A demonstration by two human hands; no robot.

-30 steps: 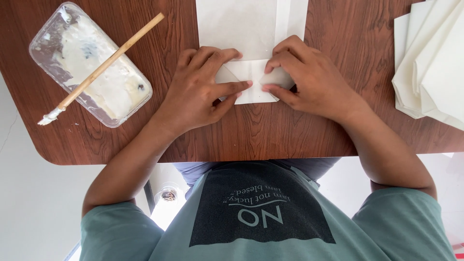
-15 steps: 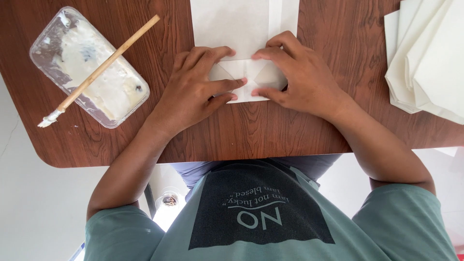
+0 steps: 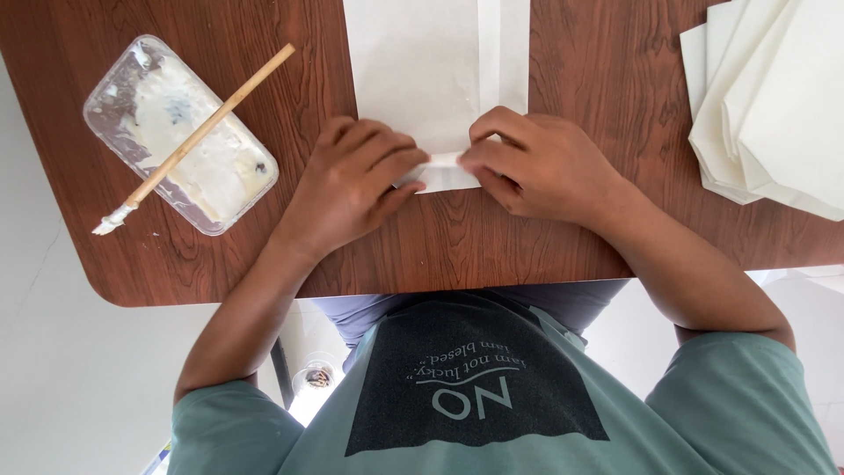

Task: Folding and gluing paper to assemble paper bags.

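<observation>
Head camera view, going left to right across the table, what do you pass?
Clear plastic tray with a paste brush across it → left hand → folded white paper → right hand → stack of cream sheets.

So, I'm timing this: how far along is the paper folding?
Done: the white sheet carries a long lengthwise flap. In hand: left hand and right hand pinch a small fold at its near edge. Left: the brush rests on the paste tray, so pasting this fold probably remains.

Single head view, straight down, close over table (image 3: 264, 255)
</observation>
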